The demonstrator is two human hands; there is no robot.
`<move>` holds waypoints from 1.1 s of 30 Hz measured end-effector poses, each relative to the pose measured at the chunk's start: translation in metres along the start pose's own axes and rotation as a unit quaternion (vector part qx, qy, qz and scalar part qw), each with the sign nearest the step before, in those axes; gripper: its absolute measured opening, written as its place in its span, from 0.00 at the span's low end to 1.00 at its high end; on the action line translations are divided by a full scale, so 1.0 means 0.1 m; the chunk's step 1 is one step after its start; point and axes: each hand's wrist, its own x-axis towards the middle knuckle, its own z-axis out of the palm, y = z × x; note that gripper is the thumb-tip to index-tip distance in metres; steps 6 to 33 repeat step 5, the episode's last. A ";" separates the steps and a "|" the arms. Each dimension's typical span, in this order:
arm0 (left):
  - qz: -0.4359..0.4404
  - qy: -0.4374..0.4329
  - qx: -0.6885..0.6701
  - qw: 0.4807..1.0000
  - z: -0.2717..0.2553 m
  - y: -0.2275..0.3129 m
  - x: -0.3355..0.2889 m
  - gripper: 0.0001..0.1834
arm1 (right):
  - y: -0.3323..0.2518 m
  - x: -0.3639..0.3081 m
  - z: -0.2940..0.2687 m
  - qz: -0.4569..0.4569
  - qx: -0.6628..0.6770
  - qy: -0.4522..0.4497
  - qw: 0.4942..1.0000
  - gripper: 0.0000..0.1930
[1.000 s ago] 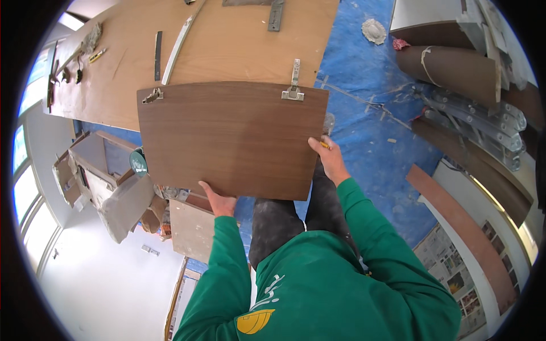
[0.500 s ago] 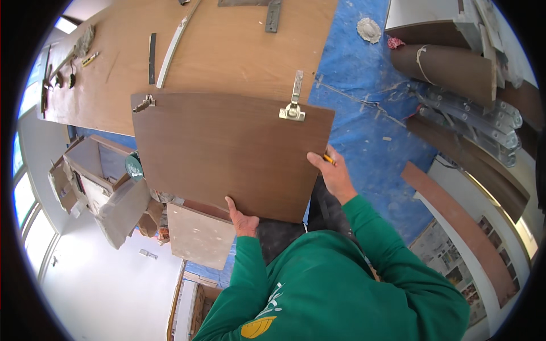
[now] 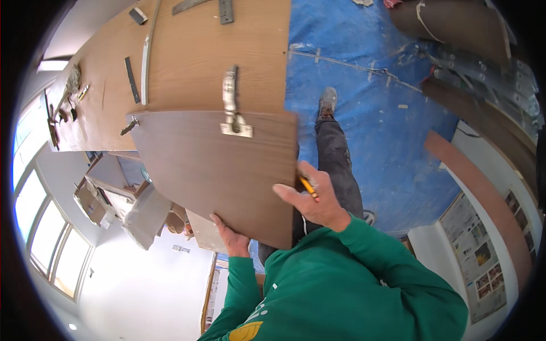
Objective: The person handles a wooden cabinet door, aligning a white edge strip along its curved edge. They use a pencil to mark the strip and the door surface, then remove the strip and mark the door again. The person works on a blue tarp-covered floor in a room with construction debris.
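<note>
A brown wooden cabinet door [image 3: 213, 173] is held in front of my body, tilted, its far edge by the wooden work surface. Two metal hinges are on its far side: one hinge [image 3: 236, 126] near the right corner, its arm sticking up, and a smaller-looking hinge [image 3: 129, 125] at the left corner. My left hand [image 3: 233, 237] grips the near edge, thumb on top, other fingers hidden beneath. My right hand [image 3: 319, 199] holds the right edge, thumb over the face, with a yellow pencil [image 3: 308, 186] between its fingers.
On the large wooden work surface [image 3: 187, 74] lie a long pale strip [image 3: 146, 62], a short dark strip [image 3: 132, 79] and a metal square [image 3: 226, 11]. Blue sheeting [image 3: 392, 148] covers the floor, where my shoe [image 3: 328, 99] stands. Curved brown panels [image 3: 478, 111] lean at the right.
The door has shifted left in view and looks more tilted, with both hands still on it. My leg and shoe now show on the blue sheeting. The whole view has turned.
</note>
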 end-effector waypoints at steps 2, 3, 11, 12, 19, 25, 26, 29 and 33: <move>0.016 -0.028 0.013 0.999 -0.23 0.19 -0.12 0.45 | -0.35 0.00 0.10 -0.087 0.007 0.014 0.996 0.17; 0.058 -0.023 0.051 0.997 0.04 0.28 -0.35 0.44 | -0.51 0.00 0.13 -0.106 0.017 0.008 0.994 0.17; 0.088 -0.026 0.105 0.990 -0.26 0.54 -0.42 0.43 | -0.79 -0.05 0.24 -0.164 -0.013 0.001 0.986 0.18; 0.088 -0.026 0.105 0.990 -0.26 0.54 -0.42 0.43 | -0.79 -0.05 0.24 -0.164 -0.013 0.001 0.986 0.18; 0.088 -0.026 0.105 0.990 -0.26 0.54 -0.42 0.43 | -0.79 -0.05 0.24 -0.164 -0.013 0.001 0.986 0.18; 0.088 -0.026 0.105 0.990 -0.26 0.54 -0.42 0.43 | -0.79 -0.05 0.24 -0.164 -0.013 0.001 0.986 0.18; 0.088 -0.026 0.105 0.990 -0.26 0.54 -0.42 0.43 | -0.79 -0.05 0.24 -0.164 -0.013 0.001 0.986 0.18; 0.088 -0.026 0.105 0.990 -0.26 0.54 -0.42 0.43 | -0.79 -0.05 0.24 -0.164 -0.013 0.001 0.986 0.18; 0.088 -0.026 0.105 0.990 -0.26 0.54 -0.42 0.43 | -0.79 -0.05 0.24 -0.164 -0.013 0.001 0.986 0.18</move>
